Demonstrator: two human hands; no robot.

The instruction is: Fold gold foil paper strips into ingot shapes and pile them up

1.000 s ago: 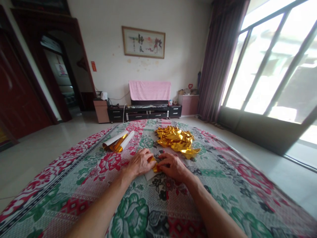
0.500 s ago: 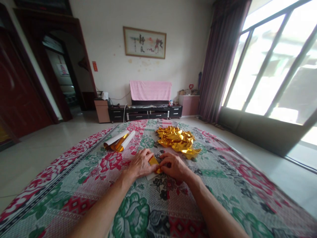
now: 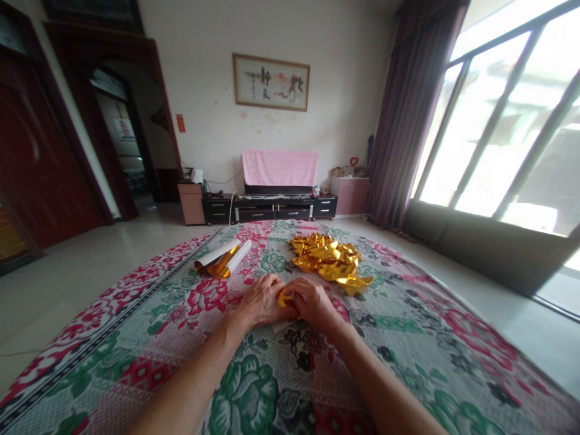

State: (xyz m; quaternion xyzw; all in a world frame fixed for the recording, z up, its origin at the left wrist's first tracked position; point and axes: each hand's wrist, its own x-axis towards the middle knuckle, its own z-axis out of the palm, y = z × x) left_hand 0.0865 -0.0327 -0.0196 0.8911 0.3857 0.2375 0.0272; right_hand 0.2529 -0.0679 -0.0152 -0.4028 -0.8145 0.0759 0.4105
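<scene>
My left hand [image 3: 261,299] and my right hand [image 3: 312,304] meet over a small piece of gold foil paper [image 3: 284,298] on a flowered cloth [image 3: 408,338]. Both hands have their fingers closed on the foil, which mostly hides between them. A white edge of paper [image 3: 281,327] shows under the hands. Just beyond the hands lies a pile of folded gold foil pieces [image 3: 330,260]. To the left of it lies a roll of gold foil sheets with white backing [image 3: 223,258].
The cloth covers a broad surface in a living room with a tiled floor [image 3: 67,272]. A low dark TV cabinet [image 3: 270,208] stands at the far wall, a pink cloth [image 3: 280,168] draped above it. Large windows [image 3: 502,139] and a purple curtain [image 3: 403,121] are at right.
My hands have drawn closer together over the gold foil piece, so less of it shows. The camera view has shifted slightly to the left.
</scene>
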